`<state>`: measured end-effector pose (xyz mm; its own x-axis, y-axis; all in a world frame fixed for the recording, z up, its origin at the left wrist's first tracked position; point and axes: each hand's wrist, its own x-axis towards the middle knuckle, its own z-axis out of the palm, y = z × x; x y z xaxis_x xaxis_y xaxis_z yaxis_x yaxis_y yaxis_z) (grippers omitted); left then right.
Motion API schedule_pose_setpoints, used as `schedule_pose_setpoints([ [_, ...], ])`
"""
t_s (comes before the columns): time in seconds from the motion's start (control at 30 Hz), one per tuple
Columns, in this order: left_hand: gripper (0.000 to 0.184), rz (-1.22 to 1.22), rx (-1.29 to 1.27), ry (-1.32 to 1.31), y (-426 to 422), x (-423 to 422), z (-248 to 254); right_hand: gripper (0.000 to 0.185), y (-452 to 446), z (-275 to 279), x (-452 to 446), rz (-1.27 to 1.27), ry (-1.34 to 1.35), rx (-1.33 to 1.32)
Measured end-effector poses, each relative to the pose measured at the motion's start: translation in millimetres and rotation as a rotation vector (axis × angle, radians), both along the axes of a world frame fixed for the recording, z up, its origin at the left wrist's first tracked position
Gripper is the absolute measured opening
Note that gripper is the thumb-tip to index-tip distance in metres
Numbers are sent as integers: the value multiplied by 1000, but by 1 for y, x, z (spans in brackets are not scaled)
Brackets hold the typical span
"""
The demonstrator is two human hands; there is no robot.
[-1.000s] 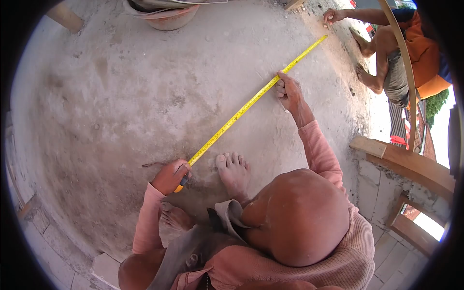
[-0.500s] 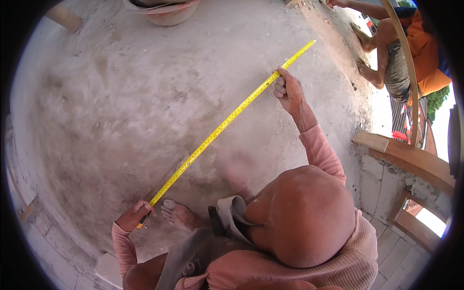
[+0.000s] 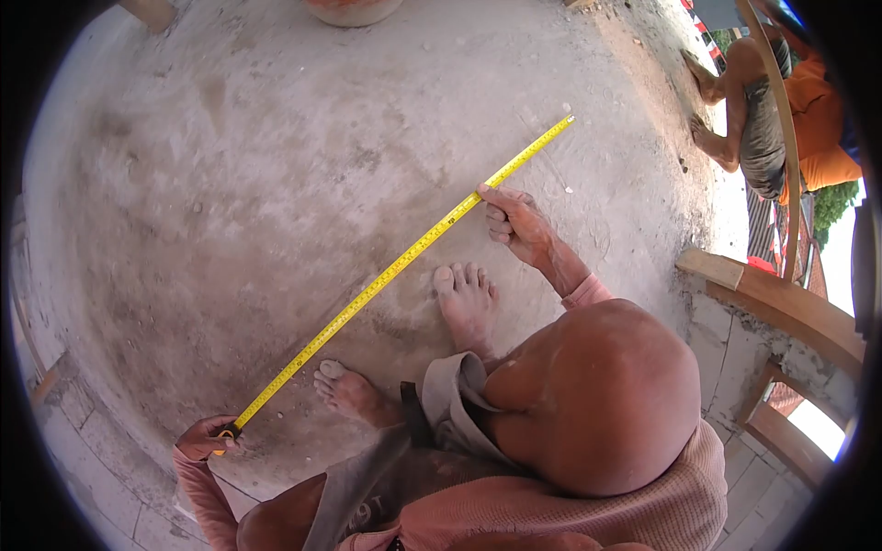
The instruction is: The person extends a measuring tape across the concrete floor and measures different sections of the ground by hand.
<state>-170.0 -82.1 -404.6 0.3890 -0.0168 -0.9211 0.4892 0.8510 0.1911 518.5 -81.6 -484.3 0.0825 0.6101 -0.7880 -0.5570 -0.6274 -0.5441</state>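
A yellow tape measure (image 3: 367, 292) is stretched diagonally above the grey floor. At its lower-left end, my left hand (image 3: 208, 437) is closed around the small black-and-yellow case, most of which the fingers hide. My right hand (image 3: 522, 225) pinches the blade between thumb and fingers, some way short of the free tip. Beyond that pinch the blade runs on toward the upper right. Beneath the blade are my two bare, dusty feet (image 3: 467, 301), and my bent knee (image 3: 611, 395) fills the lower right.
Dusty concrete floor (image 3: 184, 275) spreads ahead. A basin (image 3: 354, 9) is cut off at the top edge, near a wooden post (image 3: 150, 11). A person in orange (image 3: 816, 115) sits at the upper right, behind a curved strip (image 3: 784, 138). A block wall with wooden frame (image 3: 781, 298) stands right.
Both hands have moved down and left with the tape measure, and more blade shows between them. My right foot is now plainly visible. The basin has slipped further out of view.
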Motion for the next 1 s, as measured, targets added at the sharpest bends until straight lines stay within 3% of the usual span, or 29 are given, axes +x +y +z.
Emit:
schedule_pose_setpoints([
  [0.17, 55, 143, 100, 153, 1, 30, 0, 22, 13, 0, 0, -15, -104, 59],
  [0.27, 45, 69, 213, 118, 5, 73, -19, 21, 27, -3, 31, -164, -216, 90],
  [0.33, 38, 14, 330, 141, 9, 128, -20, 20, 36, -4, 55, -322, -266, 91],
  [0.47, 38, -43, 445, -71, 15, 247, -34, 16, 48, -7, 109, -380, -419, 107],
  [0.63, 39, -67, 553, -68, 12, 359, -47, 16, 63, -18, 169, -446, -648, 43],
  [0.77, 39, -94, 734, -102, 1, 377, -72, 20, 65, -36, 196, -293, -885, -167],
  [1.0, 34, -183, 864, -188, 6, 382, -78, 26, 67, -49, 206, -262, -904, -106],
])
